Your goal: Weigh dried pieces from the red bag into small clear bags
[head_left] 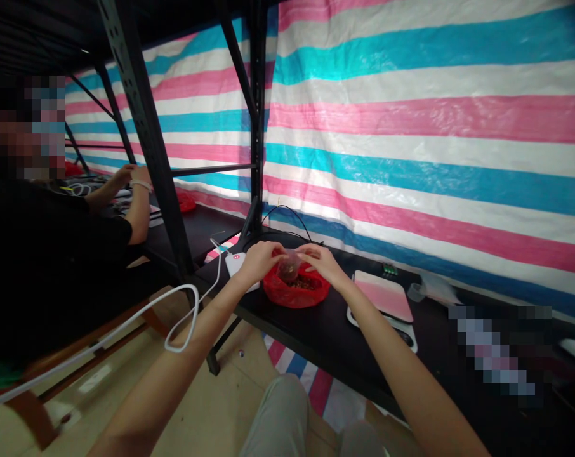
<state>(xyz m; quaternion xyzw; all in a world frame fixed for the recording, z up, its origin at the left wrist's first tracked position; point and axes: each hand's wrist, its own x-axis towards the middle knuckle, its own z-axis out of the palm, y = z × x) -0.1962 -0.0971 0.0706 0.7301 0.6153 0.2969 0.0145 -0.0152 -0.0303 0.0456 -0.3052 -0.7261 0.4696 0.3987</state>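
A small clear plastic bag [290, 270] with some dark bits at its bottom hangs between my two hands. My left hand [264, 259] pinches the left side of its mouth. On the other side, my right hand [322, 261] grips the right edge with fingers bent. Directly below the bag, a red plastic bag [294, 297] lies spread like a bowl on the black table [335, 324]. Small brown and dark pieces [305, 281] fill its middle; what they are is too small to tell.
Right of the red bag is a scale [385, 298] with a pinkish top. Behind it lie green batteries [389, 270] and a clear bag [437, 289]. A white power bank [235, 261] with a white cable [183, 289] is left. A co-worker's arm [138, 209] is beyond the black shelf post [147, 127].
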